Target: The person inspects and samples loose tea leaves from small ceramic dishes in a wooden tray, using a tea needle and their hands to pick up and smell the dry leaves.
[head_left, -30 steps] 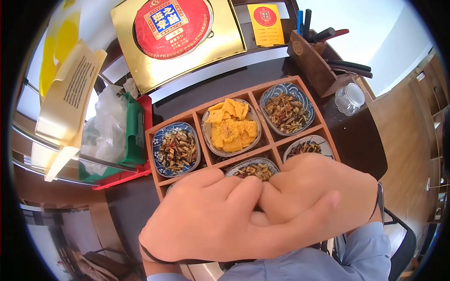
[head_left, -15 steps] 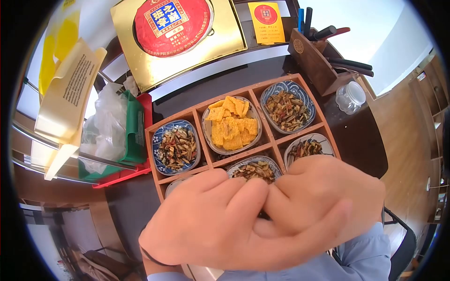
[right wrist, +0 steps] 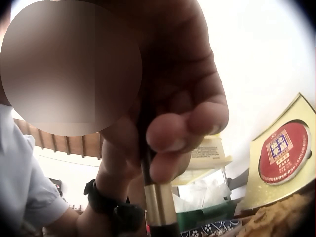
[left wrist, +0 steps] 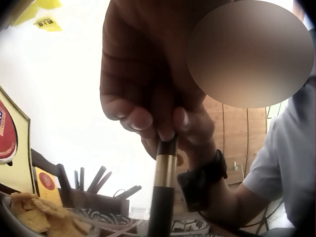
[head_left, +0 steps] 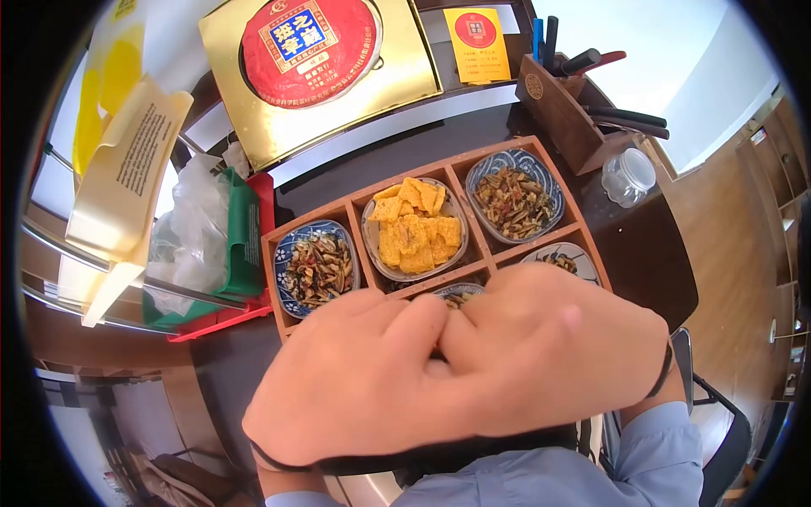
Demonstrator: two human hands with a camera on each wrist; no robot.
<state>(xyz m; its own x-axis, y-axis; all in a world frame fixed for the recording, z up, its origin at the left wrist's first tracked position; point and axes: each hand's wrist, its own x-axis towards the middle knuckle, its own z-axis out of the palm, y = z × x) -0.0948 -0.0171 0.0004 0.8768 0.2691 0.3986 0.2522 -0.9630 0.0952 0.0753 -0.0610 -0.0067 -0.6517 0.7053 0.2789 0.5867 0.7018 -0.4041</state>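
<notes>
Close together in the head view, the left hand point(head_left: 338, 380) and right hand point(head_left: 553, 355) have curled fingers and meet over the near part of a wooden divided tray point(head_left: 349, 221). Both wrist views show a dark rod with a gold band point(left wrist: 165, 172) point(right wrist: 160, 205). Fingertips of the left hand point(left wrist: 148, 84) pinch its upper part in the left wrist view; in the right wrist view the right hand point(right wrist: 185, 84) grips it. From above, the hands hide the rod. Behind them lie bowls of yellow crisps point(head_left: 416, 241) and dried mix point(head_left: 319, 269).
A gold box point(head_left: 338, 114) and yellow card point(head_left: 479, 51) stand at the back. To the right are a wooden pen holder point(head_left: 562, 118) and clear jar point(head_left: 628, 177); to the left, a green basket point(head_left: 243, 228) with plastic bags and a wire rack.
Both hands have shifted slightly away from the body, covering more of the near bowls. The right hand has moved left and turned, with its thumb higher. Bowls and tray keep their arrangement.
</notes>
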